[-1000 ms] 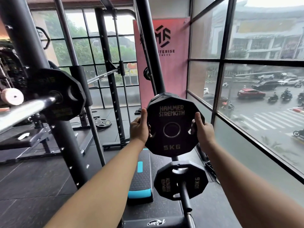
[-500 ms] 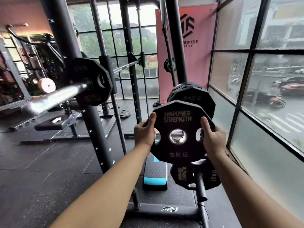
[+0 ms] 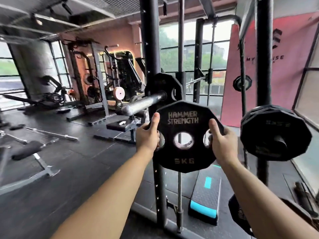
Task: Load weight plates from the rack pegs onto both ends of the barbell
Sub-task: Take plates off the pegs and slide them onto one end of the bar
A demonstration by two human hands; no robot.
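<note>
Left hand (image 3: 147, 135) and right hand (image 3: 222, 144) grip the plate (image 3: 183, 159) by its side edges, thumbs flat on its face and fingers curled behind. It hangs upright just below and right of the barbell (image 3: 143, 103) tip. Beyond the tip the sleeve is bare up to a loaded plate (image 3: 164, 83).

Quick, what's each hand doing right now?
Left hand: grips the left edge of the black many-sided 5 kg weight plate.
Right hand: grips that plate's right edge.

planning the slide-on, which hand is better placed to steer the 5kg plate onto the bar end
Probably left. The left hand grips the 5 kg plate on the edge nearest the barbell sleeve; the right hand holds the far edge.
</note>
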